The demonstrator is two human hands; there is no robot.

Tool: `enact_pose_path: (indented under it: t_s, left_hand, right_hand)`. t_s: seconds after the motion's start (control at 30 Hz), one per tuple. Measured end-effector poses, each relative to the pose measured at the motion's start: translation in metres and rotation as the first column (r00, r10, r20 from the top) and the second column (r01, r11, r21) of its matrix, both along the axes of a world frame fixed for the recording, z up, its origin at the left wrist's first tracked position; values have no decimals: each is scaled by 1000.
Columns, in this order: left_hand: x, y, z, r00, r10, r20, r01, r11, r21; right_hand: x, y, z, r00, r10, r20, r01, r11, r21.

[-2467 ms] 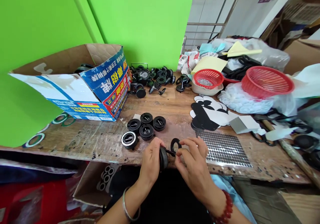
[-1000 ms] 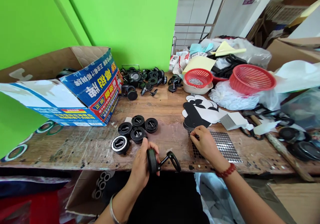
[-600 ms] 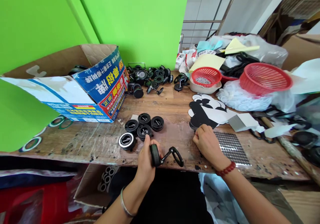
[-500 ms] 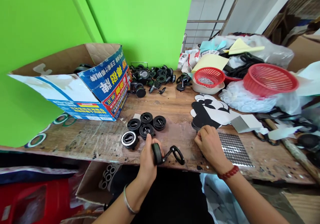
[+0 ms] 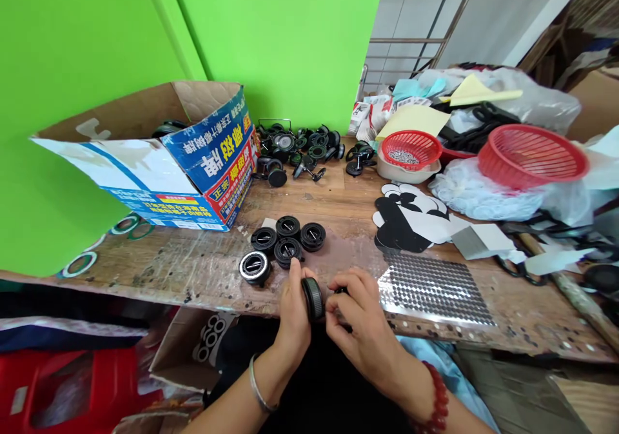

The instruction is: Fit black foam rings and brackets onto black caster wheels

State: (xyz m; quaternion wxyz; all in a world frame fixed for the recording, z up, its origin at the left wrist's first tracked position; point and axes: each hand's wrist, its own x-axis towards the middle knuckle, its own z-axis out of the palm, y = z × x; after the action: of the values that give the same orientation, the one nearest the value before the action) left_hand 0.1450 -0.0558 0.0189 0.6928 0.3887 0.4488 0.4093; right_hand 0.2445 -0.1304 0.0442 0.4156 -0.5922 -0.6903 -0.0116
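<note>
Right hand, curled, nearer left hand

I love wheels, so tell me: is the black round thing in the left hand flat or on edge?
On edge: the black round thing looks tall and narrow, its ridged rim showing.

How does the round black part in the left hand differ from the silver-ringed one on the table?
The held part stands on edge in the left hand; the silver-ringed part lies ring side up on the table.
The held part shows a dark ribbed rim; the silver-ringed part shows a bright ring.
Both are round with black sides.
</note>
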Motion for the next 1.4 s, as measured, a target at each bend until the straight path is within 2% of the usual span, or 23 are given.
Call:
enact_pose_path:
  t_s: [0.2, 0.3, 0.43, 0.5, 0.53, 0.6, 0.67, 0.73, 0.8, 0.97, 1.17, 1.27, 1.33, 1.4]
  left_hand:
    - [1, 2, -3, 989, 87, 122, -68, 986, -152]
    - [1, 2, -4, 981, 121, 150, -89, 975, -203]
    - [2, -2, -2, 988, 21, 150, 11, 977, -211]
    - [1, -2, 1, 990, -35, 138, 61, 979, -194]
    - [0, -2, 2, 991, -43, 128, 67, 980, -189]
    - [-1, -1, 5, 993, -33, 113, 54, 981, -188]
    - [-1, 1, 7, 993, -30, 114, 52, 979, -196]
    - [-1, 2, 9, 992, -29, 122, 53, 978, -203]
    - [0, 3, 10, 992, -22, 125, 48, 977, -208]
    - [2, 4, 11, 993, 5, 121, 19, 981, -193]
    - [3, 5, 4, 995, 60, 85, -52, 994, -94]
    - [1, 5, 2, 997, 76, 20, -75, 997, -27]
    - [0, 5, 2, 997, 67, -39, -66, 998, 7]
    - [0, 5, 4, 994, 58, -92, -55, 998, 31]
  right_hand:
    - [-3, -19, -8, 970, 47, 238, -55, 998, 27]
    - [-7, -30, -13, 945, 29, 325, -26, 1000, -12]
    - [15, -30, -10, 979, 15, 204, -2, 998, -64]
    - [43, -22, -12, 988, -104, 118, 107, 994, -20]
    - [59, -17, -15, 973, -204, 108, 206, 978, -9]
    - [91, -5, -27, 894, -412, 177, 425, 904, -40]
    - [115, 5, -40, 820, -503, 273, 547, 830, -113]
    - [129, 13, -51, 786, -519, 336, 593, 785, -177]
    - [133, 19, -56, 783, -503, 367, 597, 773, -214]
    - [134, 25, -55, 783, -456, 423, 593, 752, -287]
    - [135, 24, -60, 782, -425, 455, 546, 820, -171]
    - [123, 20, -52, 804, -439, 401, 508, 857, -82]
    - [105, 15, -40, 880, -381, 283, 390, 920, 27]
    - [84, 11, -25, 958, -235, 163, 219, 970, 108]
